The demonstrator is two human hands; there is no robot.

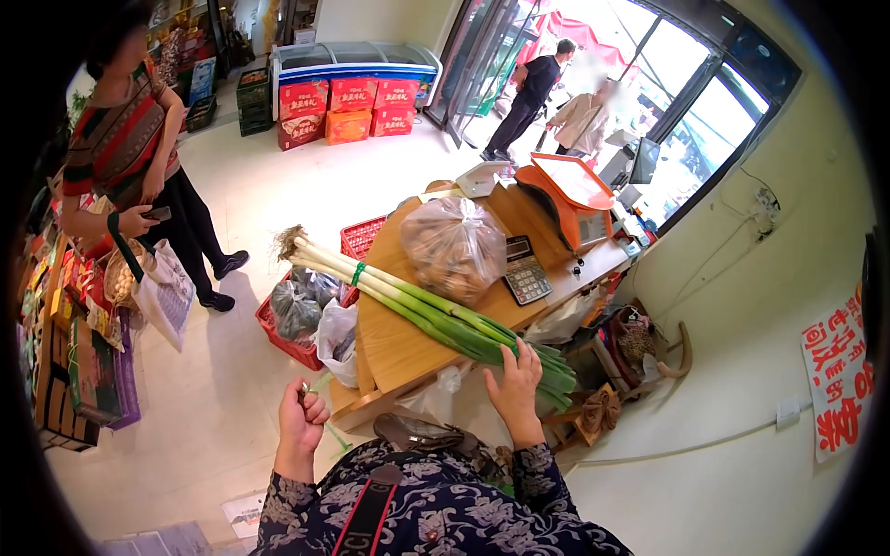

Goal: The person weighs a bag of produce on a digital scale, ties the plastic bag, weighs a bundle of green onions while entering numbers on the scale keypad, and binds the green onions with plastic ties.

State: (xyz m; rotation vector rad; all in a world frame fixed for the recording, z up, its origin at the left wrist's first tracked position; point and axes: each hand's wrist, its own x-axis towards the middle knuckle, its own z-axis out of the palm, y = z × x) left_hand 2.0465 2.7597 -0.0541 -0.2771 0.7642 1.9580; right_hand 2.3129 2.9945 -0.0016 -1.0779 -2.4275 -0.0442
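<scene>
My left hand [301, 419] is raised beside the counter, its fingers curled round a small dark object that I cannot make out. My right hand [515, 382] rests with spread fingers at the leafy end of a bundle of long green onions [408, 310], tied with a green band. The bundle lies across the wooden counter [385, 347], its roots past the left edge. Behind it sits a clear plastic bag of brown items [454, 248], knotted at the top. A calculator [527, 274] lies to the right of that bag.
An orange scale [575, 190] stands at the counter's far right. Red baskets [301, 347] with bagged goods are on the floor at left. A person [125, 157] with a tote bag stands at far left; two people are near the glass door.
</scene>
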